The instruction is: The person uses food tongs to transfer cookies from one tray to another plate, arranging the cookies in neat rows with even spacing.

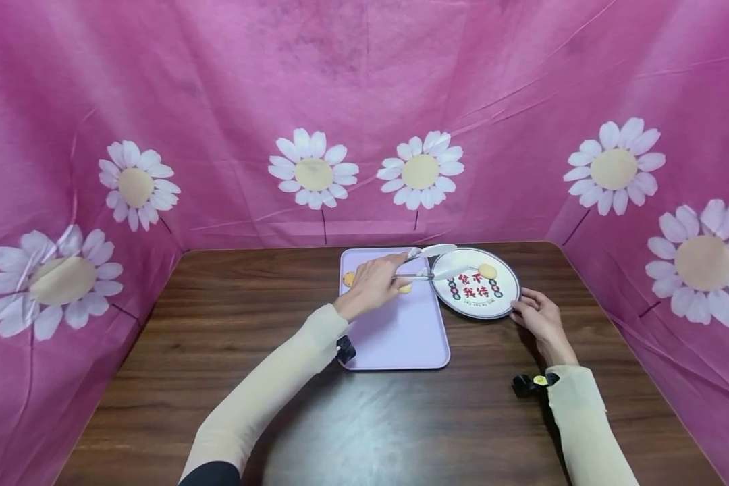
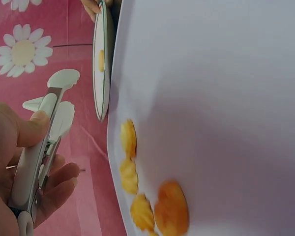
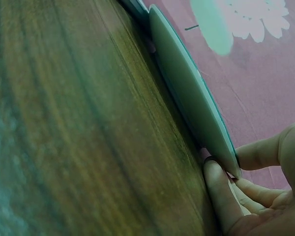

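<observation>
My left hand point(image 1: 372, 282) grips a pair of tongs point(image 2: 30, 169) with metal arms and white scalloped tips. The tips stand apart with nothing between them, over the left side of a round white plate point(image 1: 505, 295). On that plate, towards the right, lies one small yellow piece point(image 1: 488, 271), perhaps a cookie. My right hand point(image 1: 543, 322) pinches the plate's right rim, thumb above and fingers beneath. Under my left hand is a lilac tray point(image 1: 395, 344). Along its far edge lie several yellow ridged pieces point(image 2: 129, 176) and a rounder orange one point(image 2: 171, 209), partly hidden in the head view.
The tray and plate sit side by side near the far edge of a brown wooden table point(image 1: 231, 324). A pink curtain point(image 1: 364, 81) with daisies surrounds the table at the back and sides. Each wrist carries a small black camera point(image 1: 525, 385).
</observation>
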The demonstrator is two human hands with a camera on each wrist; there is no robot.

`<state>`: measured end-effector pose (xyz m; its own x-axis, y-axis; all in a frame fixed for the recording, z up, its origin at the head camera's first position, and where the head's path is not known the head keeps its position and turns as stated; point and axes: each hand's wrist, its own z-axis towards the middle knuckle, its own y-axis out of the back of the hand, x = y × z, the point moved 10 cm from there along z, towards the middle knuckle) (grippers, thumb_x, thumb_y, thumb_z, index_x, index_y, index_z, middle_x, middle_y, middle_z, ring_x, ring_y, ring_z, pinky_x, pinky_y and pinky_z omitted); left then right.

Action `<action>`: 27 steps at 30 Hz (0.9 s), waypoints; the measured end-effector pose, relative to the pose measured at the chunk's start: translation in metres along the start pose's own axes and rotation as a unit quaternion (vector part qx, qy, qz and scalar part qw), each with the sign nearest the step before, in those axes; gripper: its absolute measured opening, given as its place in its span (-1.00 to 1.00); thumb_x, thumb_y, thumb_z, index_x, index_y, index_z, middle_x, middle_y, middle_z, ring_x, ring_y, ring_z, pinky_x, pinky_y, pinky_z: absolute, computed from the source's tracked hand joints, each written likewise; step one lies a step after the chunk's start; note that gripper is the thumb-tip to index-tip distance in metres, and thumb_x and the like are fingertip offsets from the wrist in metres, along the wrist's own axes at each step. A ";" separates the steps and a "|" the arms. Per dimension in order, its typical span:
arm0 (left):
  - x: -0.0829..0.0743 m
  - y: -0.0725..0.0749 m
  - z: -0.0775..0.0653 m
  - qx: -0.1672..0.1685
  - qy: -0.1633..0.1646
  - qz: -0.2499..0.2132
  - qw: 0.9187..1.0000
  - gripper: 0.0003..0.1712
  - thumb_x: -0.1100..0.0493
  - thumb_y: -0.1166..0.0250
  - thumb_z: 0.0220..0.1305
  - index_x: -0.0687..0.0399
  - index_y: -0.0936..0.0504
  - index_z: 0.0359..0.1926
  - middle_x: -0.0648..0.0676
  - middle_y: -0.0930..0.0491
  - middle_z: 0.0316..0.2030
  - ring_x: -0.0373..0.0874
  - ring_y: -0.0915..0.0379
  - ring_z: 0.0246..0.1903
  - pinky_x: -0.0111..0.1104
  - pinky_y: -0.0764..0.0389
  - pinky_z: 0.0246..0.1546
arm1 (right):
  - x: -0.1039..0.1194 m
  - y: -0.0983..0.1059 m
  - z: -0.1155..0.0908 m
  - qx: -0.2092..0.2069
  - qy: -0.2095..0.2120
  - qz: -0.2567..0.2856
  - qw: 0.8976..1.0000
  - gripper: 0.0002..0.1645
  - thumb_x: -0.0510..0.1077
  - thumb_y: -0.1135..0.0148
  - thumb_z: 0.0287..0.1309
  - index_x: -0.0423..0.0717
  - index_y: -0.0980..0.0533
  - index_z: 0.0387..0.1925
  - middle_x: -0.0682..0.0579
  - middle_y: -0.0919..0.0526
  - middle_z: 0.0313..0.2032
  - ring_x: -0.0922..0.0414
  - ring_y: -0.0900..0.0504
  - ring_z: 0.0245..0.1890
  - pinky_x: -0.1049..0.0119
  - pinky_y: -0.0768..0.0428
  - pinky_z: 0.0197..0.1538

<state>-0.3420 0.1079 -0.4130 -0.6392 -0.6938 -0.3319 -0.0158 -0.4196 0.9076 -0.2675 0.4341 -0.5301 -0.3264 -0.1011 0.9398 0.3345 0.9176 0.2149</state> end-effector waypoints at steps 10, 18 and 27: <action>0.022 0.011 -0.030 -0.003 0.005 0.031 1.000 -0.37 -0.01 -0.36 0.43 0.10 -0.51 0.42 0.11 -0.72 0.17 0.04 -0.72 0.02 -0.10 -0.73 -0.14 | 0.003 0.001 -0.001 0.005 0.008 0.006 1.000 -0.19 -0.27 -0.13 0.45 -0.37 -0.05 0.58 0.47 -0.55 -0.29 0.54 -0.58 -0.29 0.60 -0.66 -0.16; 0.031 0.012 -0.051 -0.006 0.015 0.042 0.999 -0.38 -0.02 -0.37 0.42 0.09 -0.51 0.40 0.08 -0.73 0.14 0.06 -0.73 0.01 -0.07 -0.73 -0.21 | 0.001 0.000 -0.001 0.000 0.000 -0.010 1.000 -0.19 -0.24 -0.11 0.47 -0.33 -0.04 0.60 0.27 -0.58 -0.08 0.58 -0.56 -0.28 0.59 -0.67 -0.13; 0.036 0.015 -0.069 -0.009 0.028 0.036 0.999 -0.40 0.07 -0.41 0.37 0.10 -0.53 0.37 0.13 -0.75 0.02 0.05 -0.72 -0.18 -0.04 -0.71 -0.31 | 0.003 -0.001 -0.003 0.003 0.003 0.003 1.000 -0.19 -0.27 -0.10 0.46 -0.36 -0.03 0.59 0.52 -0.53 -0.34 0.58 -0.57 -0.31 0.59 -0.66 -0.16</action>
<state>-0.3124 0.0369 -0.4292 -0.5934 -0.7544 -0.2807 0.0418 -0.3772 0.9252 -0.2662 0.4319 -0.5272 -0.3185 -0.0988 0.9428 0.3312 0.9203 0.2084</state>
